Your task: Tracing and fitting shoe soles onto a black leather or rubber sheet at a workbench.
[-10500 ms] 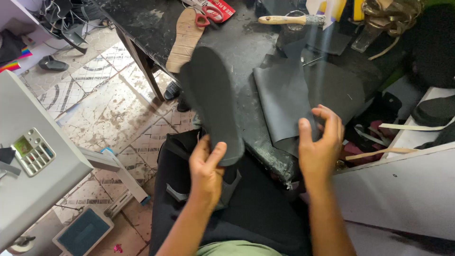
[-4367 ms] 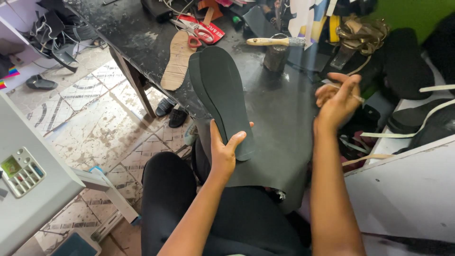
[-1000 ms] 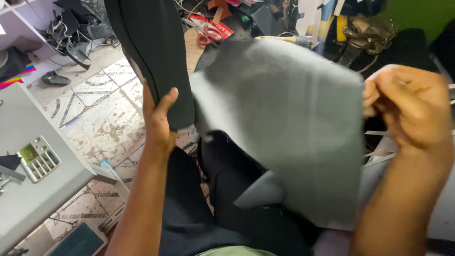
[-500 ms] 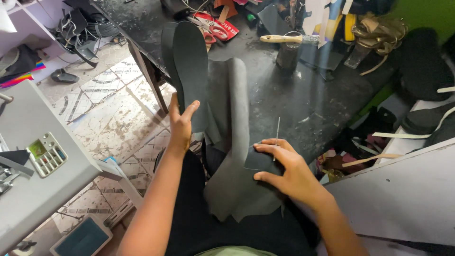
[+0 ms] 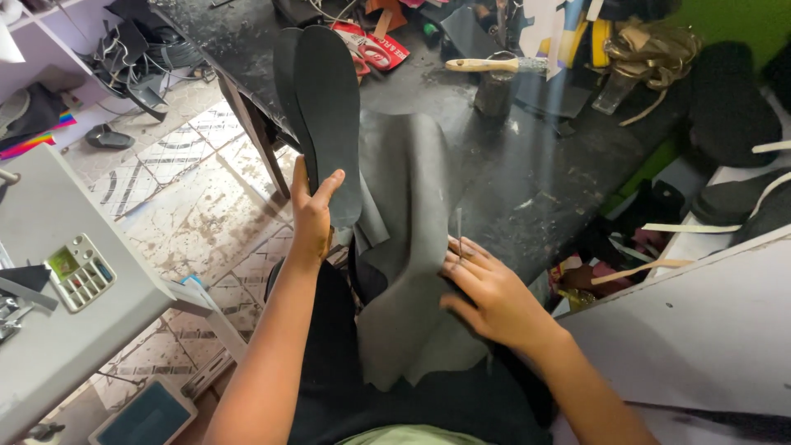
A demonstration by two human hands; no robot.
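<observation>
A: Left to right, quick. Far left?
B: Grey machine top point(image 5: 58, 330) with a small tray of coloured bits point(image 5: 78, 272); can't tell what the bits are. Tiled floor point(image 5: 189, 206) beside it.

A: Left hand?
B: Left hand point(image 5: 313, 218) is clenched round the heel end of a dark shoe sole point(image 5: 329, 115), thumb on one face and fingers on the other, held upright over the table edge. It looks like two soles stacked, but that's hard to confirm.

A: What changed?
B: A second ago the grey sheet point(image 5: 412, 247) was spread wide in the air, pinched by the right hand. Half a second ago it was already down. Now it's draped from the black worktable point(image 5: 535, 173) onto the lap, just right of the sole and touching it. My read: the sheet is being laid flat for the sole.

A: Right hand?
B: Right hand point(image 5: 494, 301) is not clenched, fingers spread and pressing flat on the sheet. It grips nothing.

A: Containers?
B: A dark pot point(image 5: 494, 95) sits on the table with a pale-handled brush point(image 5: 486, 64) lying across its rim; contents not visible. A clear glass point(image 5: 614, 95) farther right, contents unclear. Red-handled scissors point(image 5: 371, 49) lie behind the sole.
</observation>
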